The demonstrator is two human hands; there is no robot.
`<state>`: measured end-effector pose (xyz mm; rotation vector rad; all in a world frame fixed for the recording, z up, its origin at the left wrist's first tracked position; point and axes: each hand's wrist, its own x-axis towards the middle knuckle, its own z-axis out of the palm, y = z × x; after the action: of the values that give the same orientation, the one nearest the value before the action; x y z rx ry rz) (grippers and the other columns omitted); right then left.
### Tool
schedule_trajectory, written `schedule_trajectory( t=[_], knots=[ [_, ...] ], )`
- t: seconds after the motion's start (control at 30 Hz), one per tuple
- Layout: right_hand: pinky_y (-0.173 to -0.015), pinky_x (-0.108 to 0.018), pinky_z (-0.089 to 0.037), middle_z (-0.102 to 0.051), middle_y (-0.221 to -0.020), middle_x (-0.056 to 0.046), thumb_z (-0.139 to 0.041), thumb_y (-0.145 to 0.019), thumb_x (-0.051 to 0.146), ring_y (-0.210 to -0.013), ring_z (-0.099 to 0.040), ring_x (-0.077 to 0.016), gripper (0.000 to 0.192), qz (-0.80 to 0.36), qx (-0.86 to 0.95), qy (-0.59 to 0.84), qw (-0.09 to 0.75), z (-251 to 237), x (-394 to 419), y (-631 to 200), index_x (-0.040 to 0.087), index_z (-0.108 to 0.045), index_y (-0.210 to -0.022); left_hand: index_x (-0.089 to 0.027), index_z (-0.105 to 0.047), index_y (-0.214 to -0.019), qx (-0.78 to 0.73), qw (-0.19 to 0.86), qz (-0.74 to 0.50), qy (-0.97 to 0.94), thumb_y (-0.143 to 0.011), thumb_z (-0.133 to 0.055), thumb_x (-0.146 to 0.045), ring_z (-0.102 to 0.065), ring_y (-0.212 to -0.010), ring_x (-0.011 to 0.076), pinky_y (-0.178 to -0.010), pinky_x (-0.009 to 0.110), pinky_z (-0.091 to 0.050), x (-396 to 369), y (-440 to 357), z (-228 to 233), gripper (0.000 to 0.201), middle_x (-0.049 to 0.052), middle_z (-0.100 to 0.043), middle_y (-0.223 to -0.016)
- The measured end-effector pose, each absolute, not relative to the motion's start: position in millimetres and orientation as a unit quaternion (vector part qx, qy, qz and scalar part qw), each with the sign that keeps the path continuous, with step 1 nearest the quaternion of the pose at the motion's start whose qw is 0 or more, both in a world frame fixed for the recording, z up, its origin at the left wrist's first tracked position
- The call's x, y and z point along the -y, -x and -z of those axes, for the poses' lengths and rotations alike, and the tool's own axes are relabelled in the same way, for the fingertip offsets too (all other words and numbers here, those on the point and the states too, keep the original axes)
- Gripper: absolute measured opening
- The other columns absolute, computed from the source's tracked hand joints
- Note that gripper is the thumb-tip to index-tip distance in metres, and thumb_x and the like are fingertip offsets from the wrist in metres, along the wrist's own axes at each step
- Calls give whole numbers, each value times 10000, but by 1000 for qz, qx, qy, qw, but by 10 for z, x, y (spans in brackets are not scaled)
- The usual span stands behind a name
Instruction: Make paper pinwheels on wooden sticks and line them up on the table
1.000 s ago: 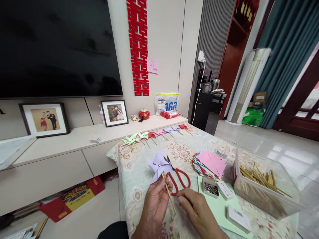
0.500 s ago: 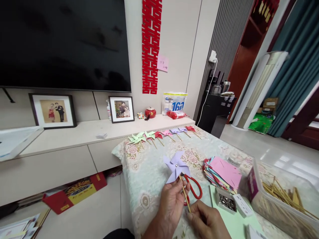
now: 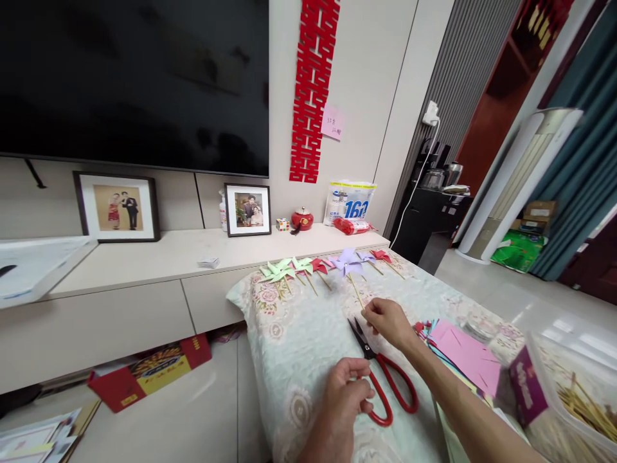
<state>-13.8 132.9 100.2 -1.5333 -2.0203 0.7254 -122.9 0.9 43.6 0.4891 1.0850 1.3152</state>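
We note the right hand (image 3: 388,319) reached forward, fingers pinched shut on the lower end of the stick (image 3: 357,292) of a purple pinwheel (image 3: 346,261), whose paper head sits at the far edge of the table (image 3: 299,347) in the row of pinwheels (image 3: 289,269). The left hand (image 3: 344,393) is loosely curled near us, fingertips touching the near handle of the red scissors (image 3: 383,379), which lie flat between both hands. The paper stack (image 3: 465,360) is partly covered by the right forearm; the stick box (image 3: 569,399) is cut off at the right.
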Motion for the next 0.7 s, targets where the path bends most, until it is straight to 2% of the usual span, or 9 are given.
schedule_trajectory(
  t=[0.1,0.2,0.27,0.4,0.7],
  knots=[
    [-614,-257,-520,-656,-684,0,-584,-939,272,-574,-634,-126,213,-254,737,593,203,-866,-1756,364,133,-636,-787,-124,-669,-923,-498,622,-556,-238,-569,-587,-108,-591,-715,163,-596,274,-450,-71,1260,-386,364,105,-627,-1014],
    [-764,-354,-577,-676,-1062,-62,-606,-968,335,-866,-674,-174,252,-251,734,611,161,-730,-2070,549,136,-635,-1120,-114,-647,-959,-501,632,-537,-248,-568,-578,-122,-589,-693,148,-570,260,-449,-143,1291,-349,397,108,-616,-1042],
    [-832,-401,-573,-637,-1194,-84,-608,-968,333,-986,-657,-210,305,-246,733,617,145,-662,-2221,652,155,-603,-1215,-113,-641,-965,-502,633,-535,-247,-568,-581,-131,-590,-680,141,-552,251,-446,-182,1303,-324,403,110,-615,-1053],
    [-873,-424,-560,-617,-1245,-94,-609,-966,328,-1041,-642,-228,315,-228,736,625,127,-552,-2437,823,163,-599,-1234,-127,-639,-952,-504,631,-541,-237,-565,-595,-148,-594,-655,132,-528,241,-446,-239,1314,-274,390,100,-625,-1042],
    [-869,-417,-562,-619,-1240,-95,-608,-967,327,-1035,-644,-225,311,-213,743,628,94,-362,-2735,984,163,-600,-1231,-130,-619,-941,-525,629,-524,-232,-538,-571,-181,-600,-602,132,-496,253,-441,-307,1278,-220,409,103,-619,-1030]
  ],
)
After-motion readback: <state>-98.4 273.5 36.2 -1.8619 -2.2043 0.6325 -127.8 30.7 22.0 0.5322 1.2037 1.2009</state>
